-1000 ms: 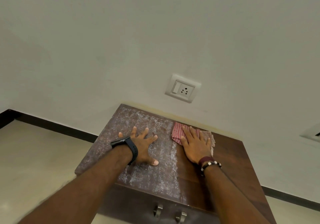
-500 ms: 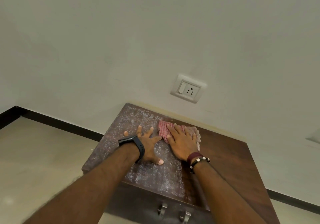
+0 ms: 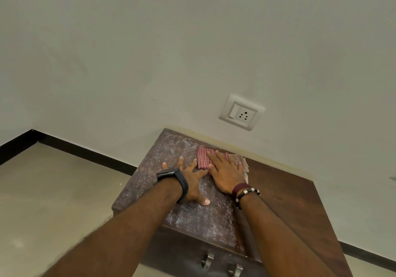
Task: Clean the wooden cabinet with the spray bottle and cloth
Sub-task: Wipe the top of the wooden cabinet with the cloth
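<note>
A dark wooden cabinet [image 3: 285, 199] stands against the wall. Its left half is covered with whitish dust or spray film; its right half looks dark and wiped. A red checked cloth [image 3: 202, 158] lies near the back edge, with my right hand [image 3: 226, 173] pressed flat on top of it, fingers spread. My left hand [image 3: 191, 183], with a black watch on the wrist, lies flat on the dusty top just left of the cloth, its fingertips touching the cloth's edge. No spray bottle is in view.
A white wall socket with a switch [image 3: 242, 112] sits on the wall above the cabinet. Two metal handles [image 3: 220, 262] show on the cabinet front. Beige floor [image 3: 53, 201] with a black skirting lies to the left.
My right hand has slid the cloth leftward along the back of the cabinet top, onto the dusty half and up to my left hand. The left hand has stayed planted.
</note>
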